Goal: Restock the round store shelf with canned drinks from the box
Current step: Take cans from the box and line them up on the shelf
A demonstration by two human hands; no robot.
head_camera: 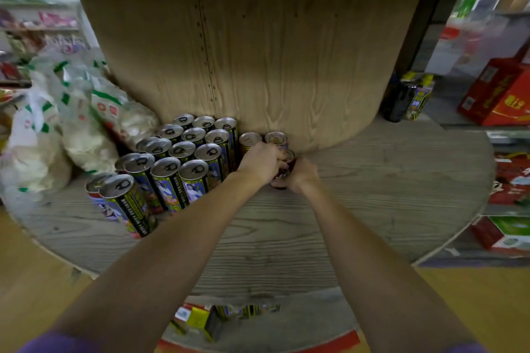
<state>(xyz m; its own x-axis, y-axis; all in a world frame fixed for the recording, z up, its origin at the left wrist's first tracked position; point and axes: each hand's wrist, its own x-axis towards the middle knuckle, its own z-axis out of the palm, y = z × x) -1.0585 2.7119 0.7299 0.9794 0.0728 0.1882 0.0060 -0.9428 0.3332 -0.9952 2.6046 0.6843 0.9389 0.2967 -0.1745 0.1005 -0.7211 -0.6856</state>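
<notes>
Both my hands meet on the round shelf (372, 195): left hand (262, 162) and right hand (301, 175) grasp one dark can (284, 173) beside upright tall cans (183, 163); label writing unreadable. Box (200, 321) lies below.

Little can be read with any certainty. The tall cans (169, 180) standing in rows on the round shelf (372, 195) carry a vertical band of pale capital letters on a dark strip, but the letters are too blurred to spell out. The red carton (499, 94) at the right bears yellow characters on its side, too soft to make out. The white bags (86, 112) at the left show small red square marks and green stripes, with no legible words. Print on the box (200, 321) at the bottom edge cannot be read either
</notes>
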